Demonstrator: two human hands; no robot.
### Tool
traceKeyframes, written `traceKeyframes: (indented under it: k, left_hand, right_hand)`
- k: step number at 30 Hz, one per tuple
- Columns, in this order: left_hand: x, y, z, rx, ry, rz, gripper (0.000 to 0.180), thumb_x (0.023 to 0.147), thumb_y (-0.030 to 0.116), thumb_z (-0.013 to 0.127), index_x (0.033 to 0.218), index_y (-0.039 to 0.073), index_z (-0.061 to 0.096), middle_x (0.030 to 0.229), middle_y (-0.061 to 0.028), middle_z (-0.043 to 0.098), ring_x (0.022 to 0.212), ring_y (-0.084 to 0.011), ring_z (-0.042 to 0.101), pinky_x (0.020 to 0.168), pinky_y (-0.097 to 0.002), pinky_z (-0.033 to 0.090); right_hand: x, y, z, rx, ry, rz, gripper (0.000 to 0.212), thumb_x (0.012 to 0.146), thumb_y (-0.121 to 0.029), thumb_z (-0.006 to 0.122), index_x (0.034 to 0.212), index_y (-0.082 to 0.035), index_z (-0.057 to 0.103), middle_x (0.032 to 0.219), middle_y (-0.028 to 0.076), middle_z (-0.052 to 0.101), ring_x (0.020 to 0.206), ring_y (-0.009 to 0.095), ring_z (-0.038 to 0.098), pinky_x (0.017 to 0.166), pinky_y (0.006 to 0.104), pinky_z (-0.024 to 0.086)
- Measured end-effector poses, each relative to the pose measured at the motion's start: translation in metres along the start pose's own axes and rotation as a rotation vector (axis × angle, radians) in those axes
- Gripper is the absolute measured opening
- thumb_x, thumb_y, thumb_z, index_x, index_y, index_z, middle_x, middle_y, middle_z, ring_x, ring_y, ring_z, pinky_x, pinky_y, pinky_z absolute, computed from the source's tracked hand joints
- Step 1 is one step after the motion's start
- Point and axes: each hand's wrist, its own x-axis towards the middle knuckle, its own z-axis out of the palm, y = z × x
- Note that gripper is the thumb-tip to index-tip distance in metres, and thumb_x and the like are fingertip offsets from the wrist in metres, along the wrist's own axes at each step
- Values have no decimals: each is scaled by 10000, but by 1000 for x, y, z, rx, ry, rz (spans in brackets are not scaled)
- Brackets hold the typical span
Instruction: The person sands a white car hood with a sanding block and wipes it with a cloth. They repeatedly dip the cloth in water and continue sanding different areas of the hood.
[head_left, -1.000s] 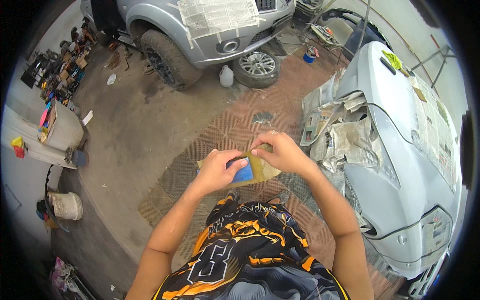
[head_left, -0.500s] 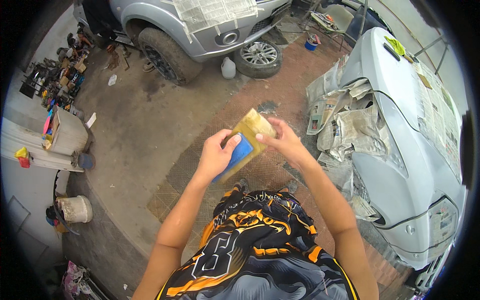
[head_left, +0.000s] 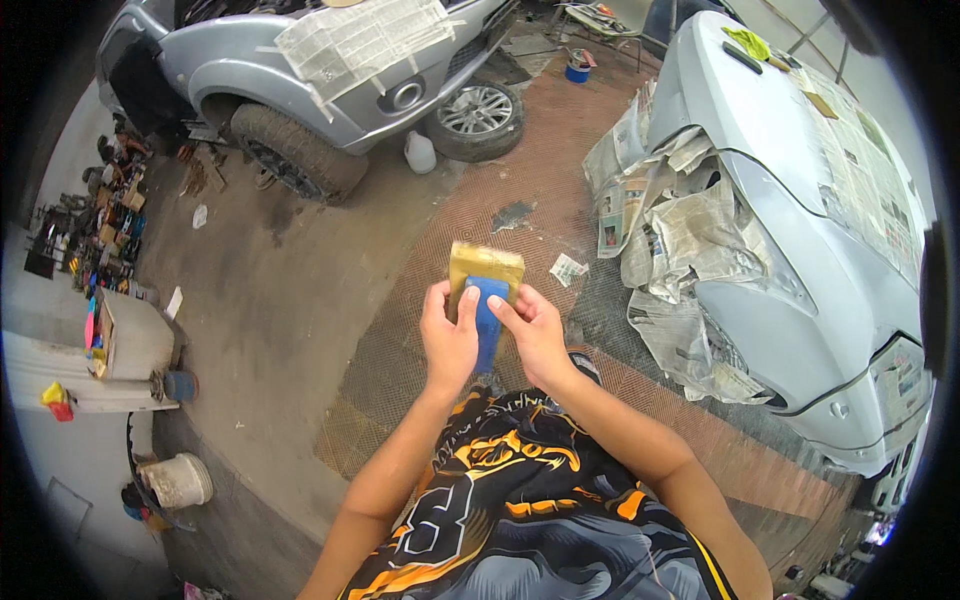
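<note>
Both hands grip a sanding block [head_left: 488, 348] in front of my waist. It has a narrow blue body and a yellowish sheet of sandpaper [head_left: 486, 261] that shows at its far end. My left hand [head_left: 449, 335] closes round the left edge, its thumb resting on the blue body. From the right side my right hand [head_left: 532, 332] pinches the block, with its thumb also on the blue part. The underside and the fingers beneath are hidden.
To the right stands a pale car body [head_left: 760, 200] masked with crumpled newspaper [head_left: 700, 240]. A silver vehicle [head_left: 300, 75] is ahead, beside a loose wheel [head_left: 476, 118] and a white jug [head_left: 420, 153]. A bucket [head_left: 178, 481] and a white cabinet [head_left: 135, 335] are at left.
The block has turned from a diagonal tilt to nearly straight ahead. My right hand has moved from the sheet's far corner down beside the blue body. A paper scrap now shows on the floor.
</note>
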Motion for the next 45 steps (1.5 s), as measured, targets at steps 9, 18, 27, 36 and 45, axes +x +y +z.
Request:
traceKeyframes:
  k: [9,18,27,36,45]
  left_hand:
    - [92,66,42,539,-136,679,314,987,130,688,1293,64,661,1224,-106,632,1362,-328,520,1137,-502,385]
    - [233,76,132,459,-684,525,99,962,169,713,1026,95,731,940,-37,667,981,-240,624,1088,-433,349]
    - [292,91,192,388,-732,697,54,940,149,729,937,101,705,883,-12,637,918,-220,602,949,-409,361]
    - [338,86,202,236,-621,964,75,857,71,754,888,97,691,835,-16,636,821,-229,593,898,-419,349]
    - [361,64,201,286,-839,661,49,902,153,701,898,108,721,911,-50,716,939,-236,660,928,-453,334]
  right_hand:
    - [88,-89,-88,-827,-318,-198,398,1016,-264,678,1285,30,666,1089,216,756,991,314,744,886,422,554]
    - [195,-174,-132,-861,-343,-345,334,978,-210,735,1201,20,640,1068,193,763,1045,302,746,907,416,556]
    - [246,-216,-161,-908,-279,-401,268,931,-161,773,1114,-11,648,959,174,752,899,373,754,826,412,575]
    - [267,-223,-132,-952,-86,-475,177,922,-163,778,1004,-27,699,868,158,736,792,338,730,652,384,550]
    - [272,-198,-116,-1071,82,-462,171,931,-156,772,1021,-28,702,904,153,750,795,311,737,703,385,550]
